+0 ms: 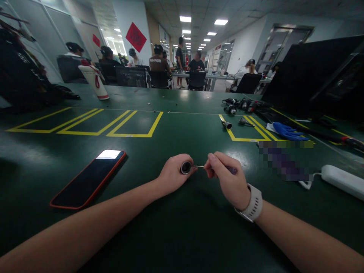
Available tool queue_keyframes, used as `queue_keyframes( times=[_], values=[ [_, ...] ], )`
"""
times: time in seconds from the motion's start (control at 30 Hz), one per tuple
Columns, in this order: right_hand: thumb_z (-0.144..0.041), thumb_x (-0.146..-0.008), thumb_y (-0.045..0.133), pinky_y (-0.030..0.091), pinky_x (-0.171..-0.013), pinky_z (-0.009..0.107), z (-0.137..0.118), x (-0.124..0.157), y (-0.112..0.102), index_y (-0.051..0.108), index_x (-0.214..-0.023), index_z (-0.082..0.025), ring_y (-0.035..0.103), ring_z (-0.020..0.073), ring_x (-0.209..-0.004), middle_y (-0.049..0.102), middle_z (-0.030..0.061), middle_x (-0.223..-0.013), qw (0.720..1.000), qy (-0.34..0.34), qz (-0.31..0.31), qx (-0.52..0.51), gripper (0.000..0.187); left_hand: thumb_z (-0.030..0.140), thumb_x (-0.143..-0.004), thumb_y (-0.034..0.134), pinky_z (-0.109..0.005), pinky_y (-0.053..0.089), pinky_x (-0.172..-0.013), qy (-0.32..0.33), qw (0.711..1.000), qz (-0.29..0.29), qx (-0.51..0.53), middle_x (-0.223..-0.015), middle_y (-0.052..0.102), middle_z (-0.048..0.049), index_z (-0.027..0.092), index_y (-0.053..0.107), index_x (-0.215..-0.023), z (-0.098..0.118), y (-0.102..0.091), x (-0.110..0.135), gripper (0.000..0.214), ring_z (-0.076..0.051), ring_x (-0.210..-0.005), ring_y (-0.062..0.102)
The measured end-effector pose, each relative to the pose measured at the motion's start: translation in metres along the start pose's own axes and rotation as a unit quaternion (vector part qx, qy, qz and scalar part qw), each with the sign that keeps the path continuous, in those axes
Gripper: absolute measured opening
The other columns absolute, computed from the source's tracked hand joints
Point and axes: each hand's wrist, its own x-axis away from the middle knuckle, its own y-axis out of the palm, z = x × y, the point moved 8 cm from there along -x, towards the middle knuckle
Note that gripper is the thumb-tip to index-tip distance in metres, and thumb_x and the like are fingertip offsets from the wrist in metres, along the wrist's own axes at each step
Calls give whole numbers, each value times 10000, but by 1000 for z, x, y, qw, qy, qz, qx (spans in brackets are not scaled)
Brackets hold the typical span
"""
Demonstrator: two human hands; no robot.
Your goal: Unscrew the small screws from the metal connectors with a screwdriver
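Observation:
My left hand (174, 172) is closed around a small hollow metal part (186, 168), its round, dark opening facing me. In my right hand (227, 176) is a screwdriver (232, 170) with a dark purplish handle, gripped between the fingers. The thin shaft points left and its tip reaches the side of the metal part, where my left fingers hide the contact. Both hands are just above the green table (182, 231). To the left lies a phone (91, 180) with a red-orange edge.
Two small metal parts (226, 124) lie near yellow tape at the right. Behind them are several dark mechanical pieces (232, 109). Further right are a blue glove (287, 131), a blurred-out object (284, 163) and a white power strip (342, 180). A white cup (95, 81) stands back left.

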Motion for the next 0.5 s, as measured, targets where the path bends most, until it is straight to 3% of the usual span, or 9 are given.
queue_keyframes(
  times=[0.13,0.37,0.5],
  values=[
    [-340,-893,457,359,-526,254,-3,1,3,563,-599,-189,474,100,-520,489,-33,-526,999,-6,-24,20,347,261,-765,603,-245,390,-546,5,1000,1,-4,-640,542,22,175,528,-655,3,-1,0,158,-126,-597,509],
    [-366,-853,507,316,-457,234,35,-3,4,562,-598,-187,462,86,-453,498,-38,-487,975,141,27,-168,316,229,-749,622,-245,398,-570,8,1000,1,14,-650,535,27,169,522,-657,4,-2,0,148,-123,-608,512],
    [-353,-867,489,320,-461,231,32,-3,2,559,-599,-186,459,84,-461,495,-40,-491,981,121,31,-150,324,235,-748,625,-246,401,-573,4,1000,5,18,-658,539,27,168,528,-663,1,-2,0,146,-123,-612,515]
  ],
)
